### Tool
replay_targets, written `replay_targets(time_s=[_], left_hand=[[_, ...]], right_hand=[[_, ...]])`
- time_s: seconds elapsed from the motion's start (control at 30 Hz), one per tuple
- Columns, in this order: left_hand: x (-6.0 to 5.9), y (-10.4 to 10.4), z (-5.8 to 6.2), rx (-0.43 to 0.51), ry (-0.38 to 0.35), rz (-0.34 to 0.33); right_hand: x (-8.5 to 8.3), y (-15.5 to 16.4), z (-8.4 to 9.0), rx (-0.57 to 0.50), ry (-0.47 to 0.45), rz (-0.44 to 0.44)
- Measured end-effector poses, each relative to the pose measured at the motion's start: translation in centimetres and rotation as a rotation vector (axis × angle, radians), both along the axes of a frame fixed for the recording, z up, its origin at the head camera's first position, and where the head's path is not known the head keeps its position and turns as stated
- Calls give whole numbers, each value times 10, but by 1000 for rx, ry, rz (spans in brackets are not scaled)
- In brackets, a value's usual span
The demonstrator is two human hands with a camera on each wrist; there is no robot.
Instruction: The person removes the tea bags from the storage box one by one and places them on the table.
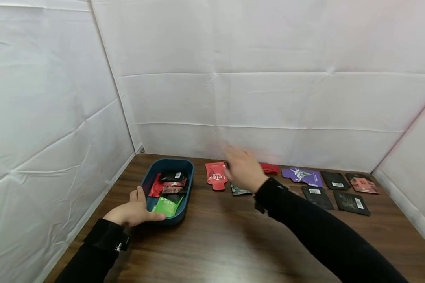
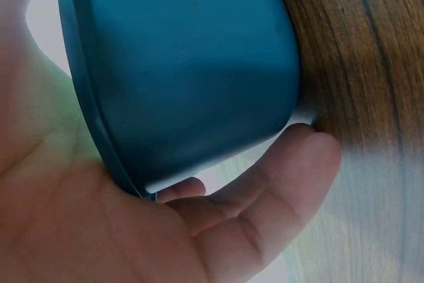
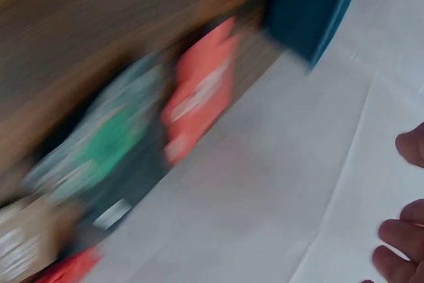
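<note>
Several flat packets lie on the table (image 1: pixel 212 243) and my right hand (image 1: pixel 243 169) hovers loose and empty over the red packet (image 1: pixel 216 175), thin, light and slippery I think, best pinched at an edge, while my left hand (image 1: pixel 134 212) holds the blue tray (image 1: pixel 186 184) near its corner.

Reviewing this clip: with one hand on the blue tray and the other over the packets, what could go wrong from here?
1. The left hand grips only the near end of the blue tray, so a nudge could tilt or slide it and spill its packets.
2. The right hand hovers open and motion-blurred over the red packet and a green packet lying close together; a quick grab could catch two or shove one aside.
</note>
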State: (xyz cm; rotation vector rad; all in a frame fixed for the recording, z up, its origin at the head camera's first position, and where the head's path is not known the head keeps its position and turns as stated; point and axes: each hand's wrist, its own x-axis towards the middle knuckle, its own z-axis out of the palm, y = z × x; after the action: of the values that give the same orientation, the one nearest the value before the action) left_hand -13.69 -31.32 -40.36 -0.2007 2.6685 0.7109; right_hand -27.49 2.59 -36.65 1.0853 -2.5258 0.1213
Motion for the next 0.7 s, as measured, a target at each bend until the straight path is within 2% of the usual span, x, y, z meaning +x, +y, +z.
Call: replay_targets(time_s=[0.07,0.2,0.47,0.6,0.7], left_hand=[[0,2,1,1,14,-13],[1,6,3,-3,34,-37],[2,3,3,17,24,-29],[1,3,2,34,18,-28],[-1,2,4,33,23,-21]], right_hand=[[3,-29,2,65,49,37],[4,-75,-5,176,67,63],[0,-151,-40,306,-140,40],[7,-173,-39,422,-209,29],[9,-179,-32,505,-269,-17]])
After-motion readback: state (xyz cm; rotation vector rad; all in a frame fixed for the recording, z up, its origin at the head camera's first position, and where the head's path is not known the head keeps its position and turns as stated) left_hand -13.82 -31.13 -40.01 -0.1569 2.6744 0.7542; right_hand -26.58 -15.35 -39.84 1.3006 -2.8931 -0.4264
